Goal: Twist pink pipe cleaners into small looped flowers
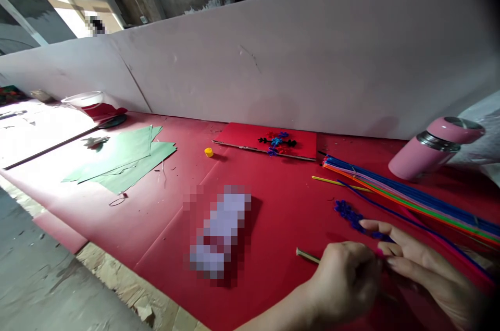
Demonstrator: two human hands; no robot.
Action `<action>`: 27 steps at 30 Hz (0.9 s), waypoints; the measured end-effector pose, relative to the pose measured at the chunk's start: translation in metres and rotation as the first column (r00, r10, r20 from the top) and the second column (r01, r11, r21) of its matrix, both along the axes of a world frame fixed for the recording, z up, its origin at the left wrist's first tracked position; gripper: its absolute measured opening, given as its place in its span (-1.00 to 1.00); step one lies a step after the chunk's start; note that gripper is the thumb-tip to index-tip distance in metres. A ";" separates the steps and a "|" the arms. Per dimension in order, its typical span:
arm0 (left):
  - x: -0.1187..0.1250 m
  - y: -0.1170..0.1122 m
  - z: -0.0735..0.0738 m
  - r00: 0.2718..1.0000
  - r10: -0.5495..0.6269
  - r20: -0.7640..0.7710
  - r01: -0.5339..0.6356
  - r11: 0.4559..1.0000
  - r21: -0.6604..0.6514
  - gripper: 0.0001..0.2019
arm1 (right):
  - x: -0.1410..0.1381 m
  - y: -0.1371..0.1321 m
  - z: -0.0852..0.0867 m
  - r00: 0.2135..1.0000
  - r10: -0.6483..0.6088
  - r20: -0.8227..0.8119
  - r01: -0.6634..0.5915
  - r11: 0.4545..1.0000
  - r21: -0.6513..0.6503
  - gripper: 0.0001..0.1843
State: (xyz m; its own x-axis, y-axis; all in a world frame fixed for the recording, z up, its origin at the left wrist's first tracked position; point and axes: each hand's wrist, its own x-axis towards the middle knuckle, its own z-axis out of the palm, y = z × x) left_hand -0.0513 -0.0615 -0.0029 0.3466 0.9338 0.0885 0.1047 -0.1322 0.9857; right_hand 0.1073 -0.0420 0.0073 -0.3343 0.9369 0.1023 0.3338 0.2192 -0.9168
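My left hand is closed in a fist, its fingertips meeting those of my right hand. Between them a bit of a bright pink pipe cleaner shows; most of it is hidden by the fingers. My right hand pinches with thumb and a finger, while its index finger reaches forward. Just beyond that finger lies a curled dark blue pipe cleaner shape on the red tabletop. A thin metallic rod pokes out past my left hand; whether the hand touches it cannot be seen.
Pipe cleaners in several colours lie bundled at right, below a pink thermos. A yellow pipe cleaner lies nearby. Looped flower shapes rest on a red board. A blurred-out object, yellow cap and green sheets are leftward.
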 end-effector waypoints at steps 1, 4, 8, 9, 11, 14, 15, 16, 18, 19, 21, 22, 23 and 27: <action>0.000 0.000 0.001 0.997 0.014 0.070 -0.006 0.994 -0.114 -0.76 | -0.002 0.001 0.000 0.999 0.010 -0.034 -0.013 0.996 -0.087 -0.64; 0.001 0.002 0.002 0.975 0.050 0.216 0.017 0.955 -0.297 -0.70 | -0.006 0.002 -0.003 0.994 -0.038 -0.104 0.016 0.978 -0.210 -0.61; 0.002 0.005 0.002 0.954 0.063 0.295 0.060 0.919 -0.389 -0.68 | -0.010 0.002 -0.002 0.990 -0.039 -0.137 0.021 0.991 -0.129 -0.63; 0.002 0.006 0.003 0.956 0.078 0.282 0.044 0.916 -0.399 -0.70 | -0.011 0.002 -0.001 0.987 -0.032 -0.158 0.016 0.995 -0.101 -0.63; 0.001 0.007 0.004 0.960 0.092 0.265 0.032 0.902 -0.430 -0.70 | -0.012 0.003 0.001 0.979 -0.001 -0.205 -0.022 0.994 -0.109 -0.63; 0.000 0.008 0.004 0.947 0.115 0.301 0.044 0.879 -0.476 -0.71 | -0.012 0.005 0.002 0.965 0.009 -0.260 -0.047 0.989 -0.138 -0.63; 0.000 0.008 0.003 0.934 0.124 0.335 0.062 0.867 -0.495 -0.72 | -0.012 0.004 0.003 0.962 0.013 -0.273 -0.052 0.989 -0.135 -0.63; -0.001 0.008 0.003 0.918 0.132 0.373 0.088 0.851 -0.518 -0.74 | -0.011 0.004 0.003 0.958 0.019 -0.286 -0.058 0.990 -0.128 -0.62; -0.001 0.007 0.002 0.879 0.139 0.456 0.160 0.815 -0.557 -0.78 | -0.010 0.002 0.004 0.943 0.044 -0.331 -0.087 0.989 -0.117 -0.61; -0.001 0.006 0.002 0.860 0.135 0.492 0.200 0.799 -0.568 -0.78 | -0.010 0.001 0.005 0.929 0.058 -0.365 -0.111 0.986 -0.125 -0.60; -0.001 0.006 0.002 0.829 0.119 0.547 0.265 0.777 -0.571 -0.77 | -0.009 -0.001 0.005 0.893 0.077 -0.444 -0.169 0.971 -0.170 -0.59; -0.001 0.006 0.002 0.819 0.113 0.563 0.284 0.772 -0.569 -0.77 | -0.009 -0.001 0.005 0.876 0.078 -0.476 -0.191 0.962 -0.196 -0.60; 0.000 0.006 0.002 0.815 0.109 0.569 0.295 0.767 -0.569 -0.77 | -0.008 -0.001 0.004 0.864 0.071 -0.498 -0.203 0.955 -0.216 -0.60; 0.002 0.005 0.002 0.846 0.110 0.522 0.250 0.783 -0.570 -0.80 | -0.005 -0.001 0.000 0.873 0.015 -0.488 -0.149 0.960 -0.237 -0.65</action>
State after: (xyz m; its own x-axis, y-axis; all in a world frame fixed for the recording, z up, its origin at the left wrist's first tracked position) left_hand -0.0489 -0.0562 -0.0007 0.4853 0.8231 -0.2950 -0.4093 0.5120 0.7552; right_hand 0.1024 -0.0425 0.0069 -0.3838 0.9230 0.0272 -0.1672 -0.0405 -0.9851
